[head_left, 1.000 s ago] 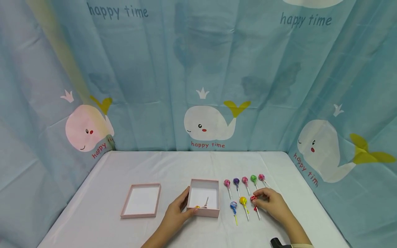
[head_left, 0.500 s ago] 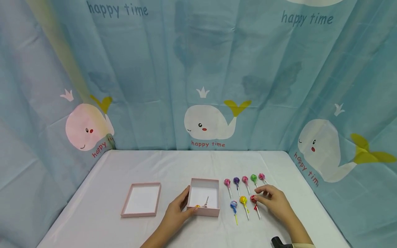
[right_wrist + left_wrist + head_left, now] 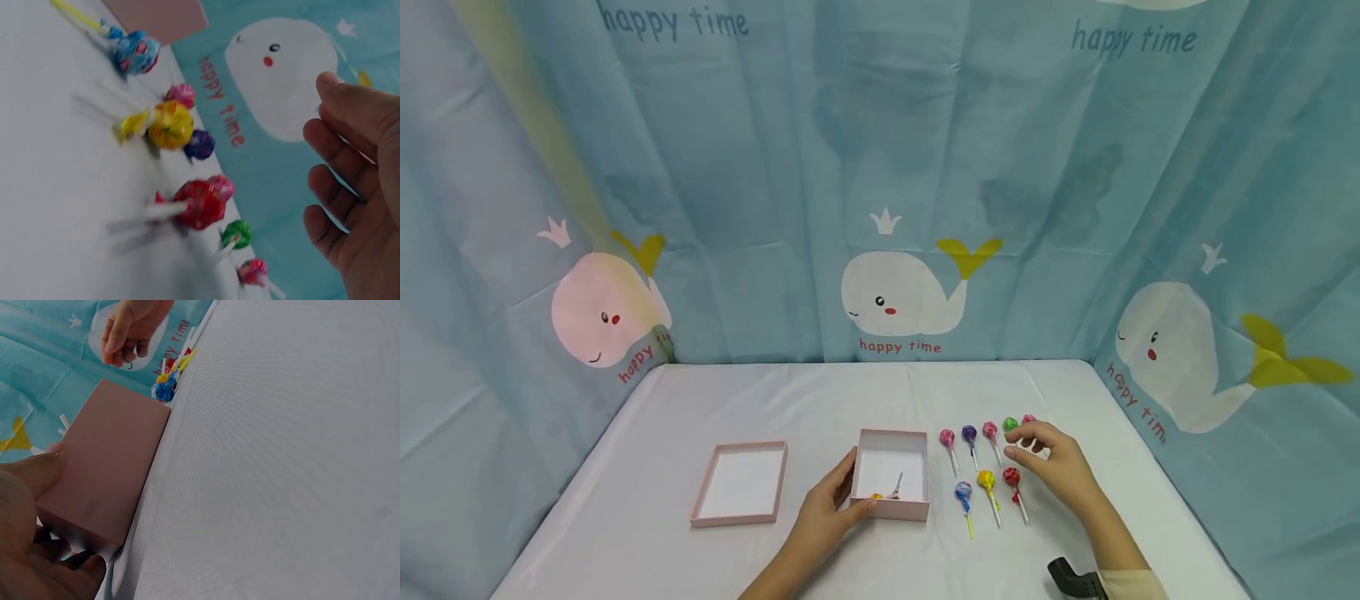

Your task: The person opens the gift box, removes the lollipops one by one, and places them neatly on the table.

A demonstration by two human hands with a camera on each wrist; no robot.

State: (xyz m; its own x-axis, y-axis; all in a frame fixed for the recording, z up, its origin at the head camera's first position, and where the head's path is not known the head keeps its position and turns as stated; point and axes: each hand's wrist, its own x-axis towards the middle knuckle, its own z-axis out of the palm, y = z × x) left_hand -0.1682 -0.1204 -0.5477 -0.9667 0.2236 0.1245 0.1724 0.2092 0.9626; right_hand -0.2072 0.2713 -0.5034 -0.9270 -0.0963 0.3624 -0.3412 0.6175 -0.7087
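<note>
My left hand (image 3: pixel 823 510) grips the left side of a pink box (image 3: pixel 891 510), thumb on its near wall; in the left wrist view the box (image 3: pixel 109 462) stands between thumb and curled fingers. Inside lies a lollipop, its white stick (image 3: pixel 897 483) up and its yellow head partly hidden by the near wall. My right hand (image 3: pixel 1056 462) hovers with loosely bent fingers, nothing between them. Below it lies a red lollipop (image 3: pixel 1012 477), beside a yellow one (image 3: pixel 986 480) and a blue one (image 3: pixel 963 492). The right wrist view has the hand (image 3: pixel 362 175) apart from the lollipops.
A back row holds pink lollipops (image 3: pixel 947 437), a purple one (image 3: pixel 969 434) and a green one (image 3: pixel 1011 424), partly behind the right hand. The shallow box lid (image 3: pixel 741 483) lies at left on the white-covered table (image 3: pixel 797 400). A blue whale-print curtain (image 3: pixel 760 300) surrounds the table.
My right hand has come off the red lollipop and risen away from it, toward the back row. The red lollipop stays on the table. My left hand keeps hold of the box.
</note>
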